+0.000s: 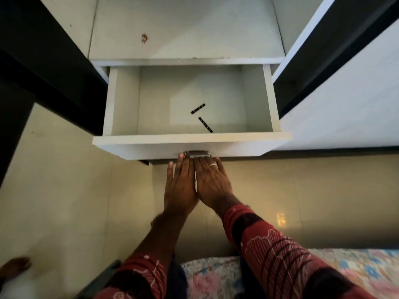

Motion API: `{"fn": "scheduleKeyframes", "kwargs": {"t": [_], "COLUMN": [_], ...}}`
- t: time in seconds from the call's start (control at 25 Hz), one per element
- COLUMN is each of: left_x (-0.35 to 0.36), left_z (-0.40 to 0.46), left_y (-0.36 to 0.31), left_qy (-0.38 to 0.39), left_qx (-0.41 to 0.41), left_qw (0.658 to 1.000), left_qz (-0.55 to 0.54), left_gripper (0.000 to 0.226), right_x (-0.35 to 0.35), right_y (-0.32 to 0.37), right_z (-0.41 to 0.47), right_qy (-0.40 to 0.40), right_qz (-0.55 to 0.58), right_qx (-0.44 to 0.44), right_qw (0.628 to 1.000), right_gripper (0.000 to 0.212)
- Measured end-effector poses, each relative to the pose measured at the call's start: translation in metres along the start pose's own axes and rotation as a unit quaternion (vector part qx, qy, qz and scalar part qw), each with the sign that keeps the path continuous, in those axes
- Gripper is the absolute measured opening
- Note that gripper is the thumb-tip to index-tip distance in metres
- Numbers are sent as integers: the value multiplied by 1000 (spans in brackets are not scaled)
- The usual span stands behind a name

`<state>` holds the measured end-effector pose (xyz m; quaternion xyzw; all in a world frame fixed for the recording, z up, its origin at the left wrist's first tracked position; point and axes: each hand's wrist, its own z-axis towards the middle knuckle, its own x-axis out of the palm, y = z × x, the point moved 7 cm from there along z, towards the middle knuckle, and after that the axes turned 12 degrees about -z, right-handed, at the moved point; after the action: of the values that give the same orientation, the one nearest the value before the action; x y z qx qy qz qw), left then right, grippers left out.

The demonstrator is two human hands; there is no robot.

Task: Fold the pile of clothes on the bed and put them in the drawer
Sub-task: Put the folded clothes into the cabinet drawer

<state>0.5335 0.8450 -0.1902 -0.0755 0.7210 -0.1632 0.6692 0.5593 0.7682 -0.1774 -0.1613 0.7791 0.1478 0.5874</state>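
In the wardrobe's lower part, the drawer (190, 141) is pulled out w/ its white front toward the person. Inside lie two black strips (198, 108), near each other on the drawer floor, right of centre; no clothes in it. A metal handle (198, 154) sits at the front's lower edge, middle. Left hand (179, 186) and right hand (212, 184) lie side by side, touching, backs up, fingers straight & together, tips at the handle; can't tell whether tips hook under it. Neither hand holds anything. Right hand has a ring (213, 164). Both sleeves (276, 251) are red w/ white pattern. Above the drawer is a white shelf (185, 29) w/ a small reddish mark on the left. Dark wardrobe doors (43, 67) stand open either side. Below, pale floor tiles (64, 190). The bed (216, 277), w/ a floral sheet, shows at the bottom edge, right of centre. A bare foot (16, 266) is at bottom left.
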Motion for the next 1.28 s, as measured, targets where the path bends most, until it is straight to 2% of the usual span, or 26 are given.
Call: {"fn": "scheduleKeyframes", "kwargs": {"t": [0.12,0.36,0.72,0.84,0.96,1.28], "left_x": [-1,-10,2,-9,-7,3], "left_z": [-19,-47,-92,-87,-97,-135], "left_y": [-6,-20,-28,-26,-28,-32], "left_qy": [45,77,144,140,177,220], "left_qx": [-10,-11,-30,-34,-37,-57], "left_qw": [999,997,989,989,983,974], "left_qz": [3,7,-33,-22,-27,-27], "left_gripper": [94,90,94,94,98,104], "right_x": [7,8,23,11,12,29], "right_y": [7,17,34,34,37,52], "right_z": [-20,-49,-90,-88,-98,-132], "right_qy": [8,17,85,85,102,120], "right_qz": [5,22,32,36,30,34], "right_qx": [10,17,-6,-4,-8,-4], "right_qw": [1000,999,996,996,994,992], "right_gripper": [69,64,71,75,85,86]}}
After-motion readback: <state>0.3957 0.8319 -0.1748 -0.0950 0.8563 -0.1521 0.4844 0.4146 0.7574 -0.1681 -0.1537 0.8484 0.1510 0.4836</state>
